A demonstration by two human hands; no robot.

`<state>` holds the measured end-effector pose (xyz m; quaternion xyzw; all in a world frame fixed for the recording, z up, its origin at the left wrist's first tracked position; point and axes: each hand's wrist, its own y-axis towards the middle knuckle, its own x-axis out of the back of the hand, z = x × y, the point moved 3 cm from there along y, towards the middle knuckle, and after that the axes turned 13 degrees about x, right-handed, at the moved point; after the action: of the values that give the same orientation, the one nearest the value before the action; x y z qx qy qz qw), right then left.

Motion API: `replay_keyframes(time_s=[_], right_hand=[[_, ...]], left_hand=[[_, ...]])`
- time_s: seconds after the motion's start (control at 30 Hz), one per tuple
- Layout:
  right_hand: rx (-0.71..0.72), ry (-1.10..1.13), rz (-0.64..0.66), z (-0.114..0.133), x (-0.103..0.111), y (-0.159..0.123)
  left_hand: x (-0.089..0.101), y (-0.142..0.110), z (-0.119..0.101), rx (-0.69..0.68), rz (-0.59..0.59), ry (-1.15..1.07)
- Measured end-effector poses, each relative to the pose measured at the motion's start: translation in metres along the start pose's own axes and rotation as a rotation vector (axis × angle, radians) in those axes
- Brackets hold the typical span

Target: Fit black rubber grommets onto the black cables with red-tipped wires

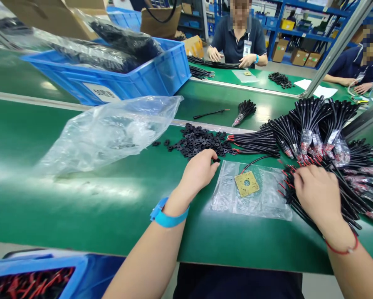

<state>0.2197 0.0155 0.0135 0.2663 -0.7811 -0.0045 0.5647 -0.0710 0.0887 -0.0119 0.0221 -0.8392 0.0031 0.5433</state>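
Observation:
My left hand (pixel 201 171), with a blue wrist strap, pinches a small black plastic piece (pixel 216 160) at the near edge of a heap of similar pieces (pixel 201 141). Curled over loose black cables (pixel 345 207) with red wire ends is my right hand (pixel 319 193); its fingertips are closed, and what they grip is hidden. Between my hands a clear plastic bag (pixel 270 203) lies flat. On it rests a square yellowish plate (pixel 247 184) with a central hole, and one black cable (pixel 258 159) reaches the plate's upper edge.
Bundled cables (pixel 307 112) pile up at the right, with a row of cables (pixel 255 141) behind the bag. A crumpled plastic bag (pixel 111 133) and a blue crate (pixel 161 68) stand left. Another bin (pixel 80 270) sits below. A person (pixel 236 37) works opposite.

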Motion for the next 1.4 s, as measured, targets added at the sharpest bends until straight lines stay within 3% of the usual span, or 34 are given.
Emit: replay_keyframes(time_s=[0.17,0.43,0.53,0.63,0.73,0.9,1.03,1.13,1.2,1.4], right_hand=[[0.092,0.037,0.131,0.008,-0.014,0.021],[0.095,0.132,0.108,0.019,-0.032,0.008],[0.039,0.242,-0.01,0.01,-0.023,0.006],[-0.068,0.297,-0.16,-0.011,0.0,-0.008],[-0.113,0.199,-0.145,-0.028,0.016,-0.032],[-0.019,0.154,0.027,-0.032,-0.004,-0.064],[-0.111,0.111,-0.027,-0.036,-0.016,-0.069],[-0.16,0.143,-0.14,-0.034,-0.008,-0.053],[-0.09,0.215,-0.153,-0.024,-0.003,-0.031],[0.333,0.331,0.134,0.033,-0.026,0.057]], left_hand=[[0.001,-0.002,-0.004,-0.003,0.038,-0.227],[-0.014,-0.01,-0.014,-0.181,0.024,-0.2],[-0.017,-0.009,-0.015,-0.193,0.023,-0.186],[-0.018,-0.007,-0.016,-0.201,0.008,-0.228],[-0.019,-0.007,-0.019,-0.187,0.027,-0.265],[-0.018,-0.017,-0.029,-0.148,0.117,-0.264],[-0.02,-0.02,-0.034,-0.172,0.133,-0.24],[-0.021,-0.019,-0.034,-0.189,0.118,-0.274],[-0.024,-0.016,-0.031,-0.168,0.143,-0.338],[-0.035,-0.006,-0.021,0.002,0.34,-0.707]])
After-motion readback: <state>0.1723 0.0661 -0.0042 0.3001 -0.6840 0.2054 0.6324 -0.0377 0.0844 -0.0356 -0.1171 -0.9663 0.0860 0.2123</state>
